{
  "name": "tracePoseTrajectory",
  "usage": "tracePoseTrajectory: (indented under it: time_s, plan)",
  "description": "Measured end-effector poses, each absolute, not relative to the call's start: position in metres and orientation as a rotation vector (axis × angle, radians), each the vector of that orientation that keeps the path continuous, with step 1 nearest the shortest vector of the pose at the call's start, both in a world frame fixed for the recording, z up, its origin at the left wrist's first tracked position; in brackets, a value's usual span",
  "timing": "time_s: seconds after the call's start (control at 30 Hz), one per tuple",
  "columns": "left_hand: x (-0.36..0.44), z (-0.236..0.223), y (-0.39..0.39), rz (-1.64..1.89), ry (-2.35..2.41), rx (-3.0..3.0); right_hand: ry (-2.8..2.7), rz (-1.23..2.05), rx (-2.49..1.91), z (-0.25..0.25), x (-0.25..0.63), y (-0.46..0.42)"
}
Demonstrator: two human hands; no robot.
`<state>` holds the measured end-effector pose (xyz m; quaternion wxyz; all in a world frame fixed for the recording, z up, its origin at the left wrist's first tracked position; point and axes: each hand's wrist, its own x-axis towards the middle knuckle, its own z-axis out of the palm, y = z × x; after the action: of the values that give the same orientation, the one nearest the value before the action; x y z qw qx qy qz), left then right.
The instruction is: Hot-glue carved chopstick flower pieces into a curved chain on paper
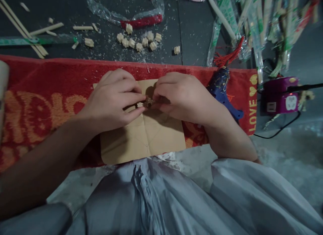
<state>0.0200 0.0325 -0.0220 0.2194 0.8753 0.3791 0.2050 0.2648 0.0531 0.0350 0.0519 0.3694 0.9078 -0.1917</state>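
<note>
Over a tan card point(141, 144) with a fold down its middle, both my hands are closed in a pinch and meet fingertip to fingertip. My left hand point(113, 97) grips a small piece with a pale, flower-shaped end point(140, 104) between thumb and fingers. My right hand point(181, 97) pinches the other side of a small brown, knobbly piece point(148, 102). Whether these are one joined piece or two, I cannot tell, since fingers cover much of them. Beyond my right wrist lies a blue glue gun point(220, 88), partly hidden by the arm.
A red towel point(45, 76) runs under the card along the dark table point(70, 9). Several pale ridged chunks point(138, 47) and crumbs lie beyond it. Thin sticks point(19, 23) are far left, plastic-wrapped sticks point(259, 23) far right. A purple power socket point(282, 95) with cables stands right.
</note>
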Motion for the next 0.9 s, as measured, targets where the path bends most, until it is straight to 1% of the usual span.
tracePoseTrajectory:
  time_s: [0.23,0.43,0.63,0.77,0.9]
  plan:
    - [0.023,-0.022,0.034,0.655,1.041,2.468,2.918,-0.469,1.034,0.022,0.273,0.046]
    - [0.024,-0.023,0.033,0.589,1.057,2.376,3.044,-0.557,1.084,0.008,0.282,0.042]
    - [0.023,-0.020,0.035,0.530,1.044,2.400,2.969,-0.511,1.065,0.018,0.275,0.045]
    - [0.022,-0.018,0.036,0.571,1.052,2.473,2.806,-0.566,1.124,0.027,0.272,0.049]
    - [0.022,-0.016,0.033,0.658,1.083,2.511,2.832,-0.623,1.215,0.025,0.275,0.051]
